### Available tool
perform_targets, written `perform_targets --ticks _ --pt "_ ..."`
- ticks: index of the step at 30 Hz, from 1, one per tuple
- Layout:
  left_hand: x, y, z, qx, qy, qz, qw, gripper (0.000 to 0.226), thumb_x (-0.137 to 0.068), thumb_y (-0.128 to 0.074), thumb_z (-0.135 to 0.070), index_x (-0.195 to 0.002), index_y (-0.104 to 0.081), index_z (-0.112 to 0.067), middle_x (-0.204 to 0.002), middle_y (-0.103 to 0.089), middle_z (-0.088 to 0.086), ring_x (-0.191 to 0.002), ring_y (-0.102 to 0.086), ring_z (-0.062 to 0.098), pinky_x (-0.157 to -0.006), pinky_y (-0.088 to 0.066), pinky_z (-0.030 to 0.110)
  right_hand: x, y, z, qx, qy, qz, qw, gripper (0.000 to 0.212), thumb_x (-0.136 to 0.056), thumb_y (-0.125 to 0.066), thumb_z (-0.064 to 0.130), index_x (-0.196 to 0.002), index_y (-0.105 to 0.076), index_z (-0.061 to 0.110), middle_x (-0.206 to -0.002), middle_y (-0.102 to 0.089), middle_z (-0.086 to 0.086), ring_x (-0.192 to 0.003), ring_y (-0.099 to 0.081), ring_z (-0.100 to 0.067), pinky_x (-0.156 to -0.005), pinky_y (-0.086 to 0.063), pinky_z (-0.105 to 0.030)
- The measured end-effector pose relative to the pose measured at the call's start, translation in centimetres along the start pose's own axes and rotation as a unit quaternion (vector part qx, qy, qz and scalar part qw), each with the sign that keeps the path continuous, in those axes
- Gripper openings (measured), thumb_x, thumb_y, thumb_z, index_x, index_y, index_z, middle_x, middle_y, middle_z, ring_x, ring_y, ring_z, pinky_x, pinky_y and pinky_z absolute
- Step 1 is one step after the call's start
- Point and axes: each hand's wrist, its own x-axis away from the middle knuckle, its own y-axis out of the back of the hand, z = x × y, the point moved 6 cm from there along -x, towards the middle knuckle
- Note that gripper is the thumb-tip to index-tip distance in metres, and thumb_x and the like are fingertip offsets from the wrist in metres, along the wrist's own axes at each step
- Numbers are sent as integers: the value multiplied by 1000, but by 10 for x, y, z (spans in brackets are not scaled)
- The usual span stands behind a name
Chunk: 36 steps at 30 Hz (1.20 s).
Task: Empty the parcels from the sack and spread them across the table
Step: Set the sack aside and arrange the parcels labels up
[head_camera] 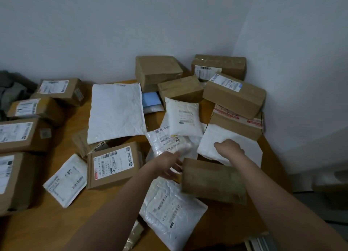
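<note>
Wooden table (56,222) under scattered parcels: my left hand (169,165), fingers spread, touches a brown cardboard box (212,181); my right hand (228,147) presses a white padded mailer (216,136) beyond.

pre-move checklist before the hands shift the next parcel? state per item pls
1. Left hand free: cannot tell; fingers blurred at the brown box edge.
2. Right hand grip: cannot tell; it rests on the white mailer, fingers hidden.
3. Brown box lying flat: not ok; it overlaps the labelled white mailer.
4. Parcels spread out: not ok; boxes piled in the far corner.
5. Bare table to spread onto: ok, near left.
6. Sack emptied: cannot tell; not in view.
</note>
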Motion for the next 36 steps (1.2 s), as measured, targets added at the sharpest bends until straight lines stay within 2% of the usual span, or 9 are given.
perform_targets --ticks 3,8,11,14,18,23,28,33,36 --pt "1 21 -9 -6 -38 -7 999 52 -99 -38 -49 -111 -64 -5 -102 -72 11 -81 -69 25 -74 -55 30 5 -1 32 -17 75 -9 997 44 -93 -45 38 -130 -53 17 -135 -48 -9 -124 -40 -30 -91 -33 -36" --pt "17 132 -26 163 -182 -351 904 18 -98 -45 -19 -93 -61 -10 -97 -67 13 -82 -64 25 -74 -56 38 24 -7 114 -165 198 48 965 33 -93 -53 27 -125 -56 18 -129 -54 -5 -110 -53 -22 -85 -47 -29" --pt "24 193 -3 131 -140 -469 862 24 -97 -48 -21 -115 -55 -9 -115 -60 10 -98 -58 24 -80 -50 35 40 -27 163 -163 255 94 949 35 -96 -52 26 -130 -54 19 -129 -54 -3 -92 -52 -9 -68 -43 -20" --pt "13 239 26 117 -81 -485 863 48 -96 -50 -30 -136 -43 -5 -139 -48 15 -123 -49 33 -97 -43 42 47 -55 204 -168 264 133 940 43 -96 -53 30 -137 -47 20 -133 -50 -1 -103 -52 -12 -83 -45 -26" --pt "-4 277 58 80 -5 -471 878 60 -94 -48 -44 -141 -37 -8 -141 -46 16 -127 -43 39 -107 -35 50 42 -84 239 -202 220 169 939 58 -94 -54 30 -147 -33 17 -145 -41 -3 -127 -45 -20 -96 -39 -26" --pt "-16 300 83 191 2 -426 884 61 -97 -47 -40 -146 -29 -8 -143 -40 17 -128 -42 38 -99 -38 44 46 -115 283 -268 213 229 911 49 -93 -57 20 -140 -44 15 -134 -51 1 -106 -51 -12 -86 -43 -24" --pt "-10 329 103 167 86 -503 844 63 -96 -45 -45 -143 -29 -5 -145 -36 21 -131 -37 40 -107 -34 52 54 -100 320 -422 277 253 825 32 -95 -54 13 -123 -59 28 -112 -67 7 -108 -60 -8 -93 -45 -25" --pt "-15 326 106 140 95 -496 852 63 -98 -37 -47 -143 -28 -4 -146 -36 22 -132 -35 41 -107 -34 53 26 -103 284 -271 227 198 914 24 -92 -57 16 -114 -63 23 -113 -64 0 -103 -61 -15 -78 -48 -23" --pt "-20 319 106 124 107 -482 861 66 -99 -34 -49 -147 -27 -5 -150 -30 20 -136 -30 41 -110 -29 53 19 -112 255 -240 182 226 926 25 -94 -54 16 -118 -61 21 -119 -61 -2 -108 -59 -19 -85 -50 -30"
